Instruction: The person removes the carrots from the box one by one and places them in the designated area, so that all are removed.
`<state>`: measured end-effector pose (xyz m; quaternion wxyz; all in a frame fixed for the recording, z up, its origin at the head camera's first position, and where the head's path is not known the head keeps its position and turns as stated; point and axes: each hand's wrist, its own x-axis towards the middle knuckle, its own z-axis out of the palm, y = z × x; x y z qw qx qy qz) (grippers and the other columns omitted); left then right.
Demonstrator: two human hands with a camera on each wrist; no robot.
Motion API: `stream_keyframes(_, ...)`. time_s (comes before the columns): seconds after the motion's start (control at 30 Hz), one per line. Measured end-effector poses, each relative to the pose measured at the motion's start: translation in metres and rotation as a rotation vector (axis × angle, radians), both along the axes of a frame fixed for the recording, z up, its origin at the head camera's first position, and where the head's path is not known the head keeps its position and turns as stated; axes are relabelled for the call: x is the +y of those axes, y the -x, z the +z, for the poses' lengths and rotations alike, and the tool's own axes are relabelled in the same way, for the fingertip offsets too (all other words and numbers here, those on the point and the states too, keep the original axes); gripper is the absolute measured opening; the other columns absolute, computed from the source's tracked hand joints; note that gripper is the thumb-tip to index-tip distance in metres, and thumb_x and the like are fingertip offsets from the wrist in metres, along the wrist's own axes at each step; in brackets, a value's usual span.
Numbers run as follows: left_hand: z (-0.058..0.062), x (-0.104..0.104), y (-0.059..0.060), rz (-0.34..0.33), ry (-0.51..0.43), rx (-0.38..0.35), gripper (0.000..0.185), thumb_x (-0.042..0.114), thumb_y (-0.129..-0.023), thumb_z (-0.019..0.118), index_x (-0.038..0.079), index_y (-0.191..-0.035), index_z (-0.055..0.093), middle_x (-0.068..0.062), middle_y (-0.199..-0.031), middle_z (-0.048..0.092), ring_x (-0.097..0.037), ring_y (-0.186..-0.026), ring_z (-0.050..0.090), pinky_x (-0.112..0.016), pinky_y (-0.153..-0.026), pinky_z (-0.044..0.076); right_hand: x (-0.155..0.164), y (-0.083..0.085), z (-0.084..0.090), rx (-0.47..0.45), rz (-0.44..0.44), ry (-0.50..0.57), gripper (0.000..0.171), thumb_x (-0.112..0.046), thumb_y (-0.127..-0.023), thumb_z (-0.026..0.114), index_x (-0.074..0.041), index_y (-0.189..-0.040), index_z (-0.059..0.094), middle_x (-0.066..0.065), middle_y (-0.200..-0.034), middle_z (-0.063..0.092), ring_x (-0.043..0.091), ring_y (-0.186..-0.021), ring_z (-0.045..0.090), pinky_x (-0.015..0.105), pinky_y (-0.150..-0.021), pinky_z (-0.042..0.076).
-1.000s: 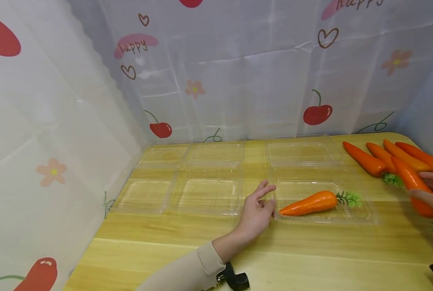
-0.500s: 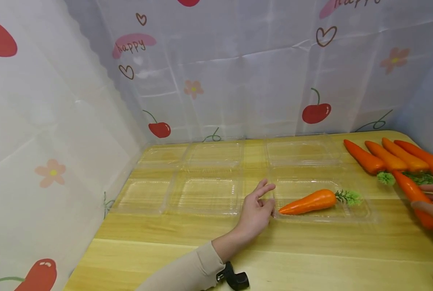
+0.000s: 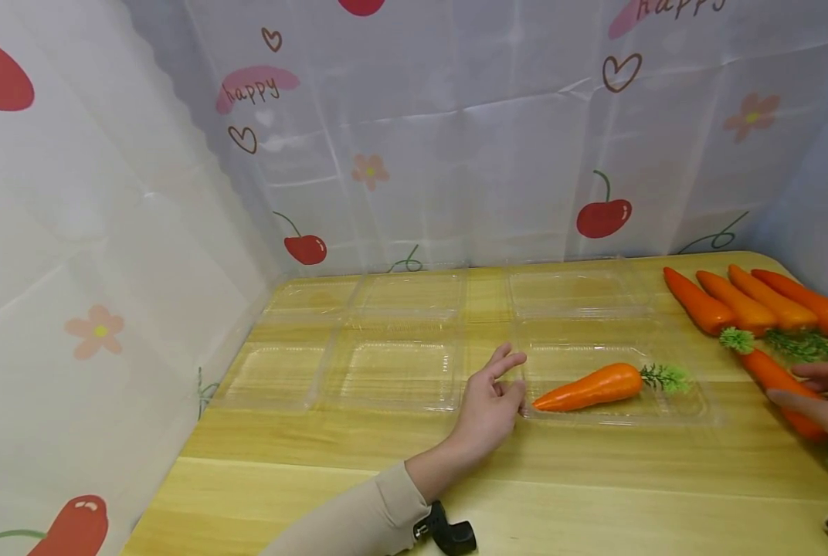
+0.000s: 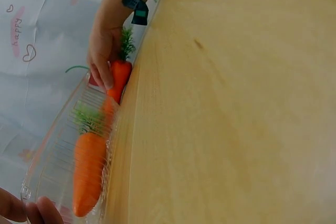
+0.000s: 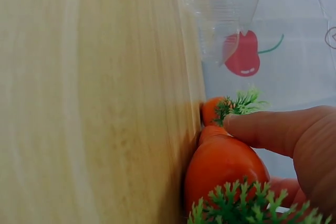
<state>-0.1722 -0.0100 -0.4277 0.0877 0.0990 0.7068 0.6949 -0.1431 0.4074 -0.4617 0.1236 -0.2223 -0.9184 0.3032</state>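
Observation:
In the head view my left hand [image 3: 486,409] pinches the near left corner of a clear plastic clamshell box [image 3: 615,421]. One orange carrot [image 3: 595,386] with a feathery green top lies in that box, its tip towards my left hand. At the right edge my right hand [image 3: 827,398] holds a redder carrot [image 3: 768,374], thumb on one side and fingers on the other. This carrot lies low along the tabletop, tip pointing at the other carrots. The right wrist view shows its thick end [image 5: 223,166] and leafy top [image 5: 252,205] close up.
Several more carrots [image 3: 748,301] lie side by side at the back right, tips to the rear. A second clear clamshell box [image 3: 400,405] stands open on the left. A patterned cloth [image 3: 456,170] hangs behind the wooden table [image 3: 560,494].
My right hand has brought its carrot down to the tabletop, drawing it nearer, then slightly left. The nearest carrot of the group shifted a little. My left hand has stayed put.

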Motion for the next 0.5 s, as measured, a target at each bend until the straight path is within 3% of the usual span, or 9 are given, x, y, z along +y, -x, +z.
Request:
stream_keyframes(0.13, -0.0009, 0.0001, 0.0003, -0.001, 0.002, 0.007, 0.043, -0.003, -0.098, 0.056, 0.001, -0.14, 0.062, -0.007, -0.168, 0.033, -0.011, -0.054, 0.049, -0.015, -0.049, 0.038, -0.0021, -0.0011, 0.0005, 0.035, 0.003, -0.029, 0.066, -0.032, -0.097, 0.071, 0.022, -0.129, 0.05, 0.045, -0.113, 0.054, 0.049, -0.094, 0.049, 0.02, -0.061, 0.032)
stream_keyframes(0.27, -0.0013, 0.0, -0.0002, -0.004, 0.0, 0.005, 0.043, -0.004, -0.098, 0.056, 0.001, -0.14, 0.061, -0.007, -0.168, 0.033, -0.01, -0.055, 0.05, -0.015, -0.049, 0.039, -0.0027, -0.0004, -0.0007, 0.059, 0.003, -0.028, 0.068, -0.035, -0.1, 0.067, 0.023, -0.13, 0.049, 0.045, -0.113, 0.051, 0.049, -0.094, 0.048, 0.043, -0.071, 0.048)
stream_keyframes(0.33, -0.0012, 0.0, -0.0004, -0.006, -0.002, 0.003, 0.044, -0.004, -0.098, 0.055, 0.001, -0.141, 0.061, -0.007, -0.168, 0.032, -0.011, -0.055, 0.05, -0.015, -0.049, 0.039, -0.0023, 0.0, -0.0014, 0.085, 0.016, -0.029, 0.066, -0.034, -0.101, 0.064, 0.023, -0.13, 0.049, 0.043, -0.113, 0.05, 0.034, -0.088, 0.049, 0.045, -0.074, 0.047)
stream_keyframes(0.4, -0.0009, 0.0001, -0.0005, -0.004, -0.001, 0.001, 0.044, -0.004, -0.098, 0.055, 0.001, -0.141, 0.061, -0.007, -0.168, 0.032, -0.01, -0.054, 0.049, -0.015, -0.049, 0.039, -0.0025, 0.0002, -0.0009, 0.116, 0.03, -0.027, 0.063, -0.033, -0.103, 0.062, 0.022, -0.13, 0.049, 0.041, -0.114, 0.049, 0.011, -0.084, 0.046, 0.035, -0.075, 0.043)
stream_keyframes(0.5, -0.0008, 0.0003, -0.0005, -0.001, -0.003, 0.003, 0.044, -0.004, -0.097, 0.055, 0.001, -0.14, 0.061, -0.007, -0.168, 0.033, -0.009, -0.054, 0.048, -0.015, -0.049, 0.038, -0.0051, 0.0004, 0.0037, 0.194, 0.061, -0.048, 0.053, -0.026, -0.102, 0.064, 0.021, -0.124, 0.053, 0.041, -0.11, 0.051, -0.018, -0.078, 0.023, 0.021, -0.072, 0.027)
